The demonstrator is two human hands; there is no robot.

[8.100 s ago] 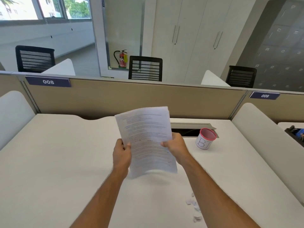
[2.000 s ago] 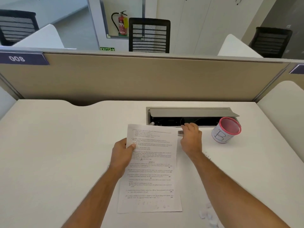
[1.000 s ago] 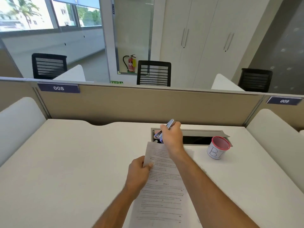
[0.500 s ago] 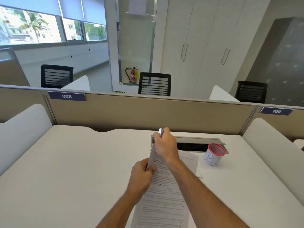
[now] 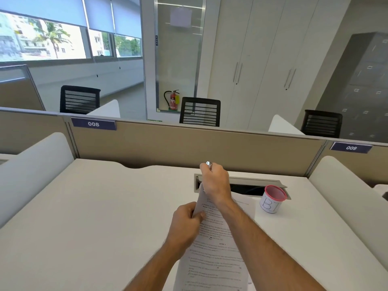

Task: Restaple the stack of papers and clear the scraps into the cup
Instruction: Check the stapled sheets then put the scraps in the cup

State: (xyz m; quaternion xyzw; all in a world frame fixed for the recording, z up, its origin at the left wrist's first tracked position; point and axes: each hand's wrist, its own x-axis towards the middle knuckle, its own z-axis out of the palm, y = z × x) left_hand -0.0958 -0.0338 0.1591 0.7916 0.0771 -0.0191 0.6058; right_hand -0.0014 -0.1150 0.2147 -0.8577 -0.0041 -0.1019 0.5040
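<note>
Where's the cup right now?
In the head view the cup stands upright on the desk, right of the papers and the right hand, at the right end of the open cable slot.

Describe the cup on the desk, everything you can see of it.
The cup is a small white container, apparently paper, with a pink-red rim and large hand-drawn letters on its side that read "B" and part of another stroke. It stands on the white desk, leaning slightly, open mouth up, just in front of the desk's cable slot and right of the stack of papers. Neither hand touches it. Its inside is not visible.
</note>
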